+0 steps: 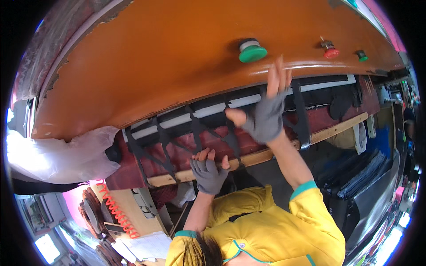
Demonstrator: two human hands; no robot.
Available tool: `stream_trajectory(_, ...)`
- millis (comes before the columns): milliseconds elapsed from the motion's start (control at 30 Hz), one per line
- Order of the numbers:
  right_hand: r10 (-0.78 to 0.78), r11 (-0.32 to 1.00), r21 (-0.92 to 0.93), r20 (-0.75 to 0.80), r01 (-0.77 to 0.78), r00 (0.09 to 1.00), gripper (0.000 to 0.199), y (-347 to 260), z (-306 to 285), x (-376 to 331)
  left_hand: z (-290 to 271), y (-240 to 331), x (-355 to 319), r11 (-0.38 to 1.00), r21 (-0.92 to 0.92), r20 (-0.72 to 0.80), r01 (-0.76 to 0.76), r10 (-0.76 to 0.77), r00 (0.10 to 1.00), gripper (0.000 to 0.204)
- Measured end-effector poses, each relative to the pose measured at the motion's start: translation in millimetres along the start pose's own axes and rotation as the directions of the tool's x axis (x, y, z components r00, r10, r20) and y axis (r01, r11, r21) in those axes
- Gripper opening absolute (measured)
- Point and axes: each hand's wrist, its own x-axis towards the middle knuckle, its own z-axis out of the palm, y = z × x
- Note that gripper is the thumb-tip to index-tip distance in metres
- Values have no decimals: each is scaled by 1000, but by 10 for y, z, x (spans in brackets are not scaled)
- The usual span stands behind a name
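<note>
The left hand [208, 170], in a grey fingerless glove, curls its fingers over the wooden rail [262, 156] at the front of the orange machine [177, 62] — gripping it. The right hand [266, 111], gloved alike, is raised with fingers spread loose, holding nothing, its fingertips at the machine's lower edge — just below the green button [252, 51]. Black straps [195, 128] cross the dark red panel [186, 150] between the hands.

Black fabric strips [195, 128] lie draped across the dark-red machine bed [186, 148].
</note>
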Motion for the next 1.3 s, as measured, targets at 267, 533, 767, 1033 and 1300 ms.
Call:
stream_trajectory(267, -58, 986, 159, 594, -46, 802, 43, -297, -388, -1299, 34, -49, -48, 987, 32, 51, -158, 156, 986, 16)
stream_trajectory(533, 111, 986, 59, 477, -158, 872, 26, -394, -247, -1337, 29, 40, 103, 999, 46, 125, 3, -9, 992, 24)
stream_trajectory(767, 183, 967, 97, 383, -237, 905, 20, -530, -319, -1469, -107, 146, -63, 999, -16, 112, 47, -45, 993, 20)
stream_trajectory(1033, 61, 934, 289, 448, -209, 892, 21, -804, -951, -1404, -455, 339, -309, 990, -130, 96, 60, -48, 994, 19)
stream_trajectory(1300, 7, 969, 210, 494, -127, 870, 92, -662, 24, -417, -290, -63, 270, 920, 334, -130, 204, -169, 977, 34)
